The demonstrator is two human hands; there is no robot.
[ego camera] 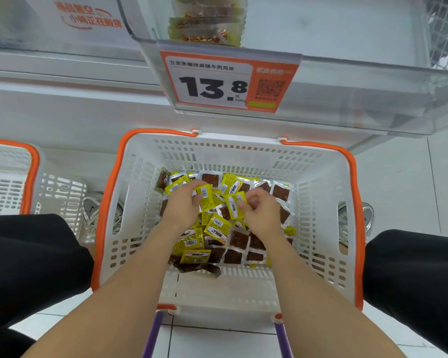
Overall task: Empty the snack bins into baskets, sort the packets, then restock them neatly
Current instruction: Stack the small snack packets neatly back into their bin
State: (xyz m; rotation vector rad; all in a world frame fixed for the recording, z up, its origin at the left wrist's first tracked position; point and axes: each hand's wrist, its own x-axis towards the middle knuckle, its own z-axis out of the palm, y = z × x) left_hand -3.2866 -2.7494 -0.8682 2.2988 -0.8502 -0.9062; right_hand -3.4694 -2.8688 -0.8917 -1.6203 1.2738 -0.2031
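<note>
Reaching down with both bare arms into a white basket (pixel 308 182) with an orange rim, filling the middle of the frame. Gripping one yellow packet (pixel 204 196) in the left hand (pixel 183 205), fingers curled round its lower part, barcode side facing up. Pinching a second yellow packet (pixel 233 205) in the right hand (pixel 259 213), thumb and fingers closed on its right edge. Bringing the two hands close together, right over a loose pile of snack packets (pixel 225 241) covering most of the basket floor. Showing, in that pile, yellow backs with barcodes mixed among clear-fronted packets with dark brown squares inside, lying flat, tilted and overlapping, a few dark ones reaching toward the near wall.

Flanking the basket with black-clad legs (pixel 23 254) at the lower left and lower right, and with pale shoes (pixel 91 210) just outside its side walls. Resting the basket on a pale tiled floor (pixel 217 342), purple handle bars (pixel 153 332) sticking out from its near end at the bottom of the frame.

Facing, in the upper part of the frame, a clear bin (pixel 347 99) holding a short stack of packets (pixel 204 24) at its left side, blurred but yellow-edged with brown contents. Carrying, on the bin's front lip, an orange and white price tag (pixel 217 83) reading 13.8.

Sharing the left edge of the frame with a second orange-rimmed basket (pixel 33 177), contents impossible to tell, and a plain white slotted crate (pixel 62 200) just beside it.
</note>
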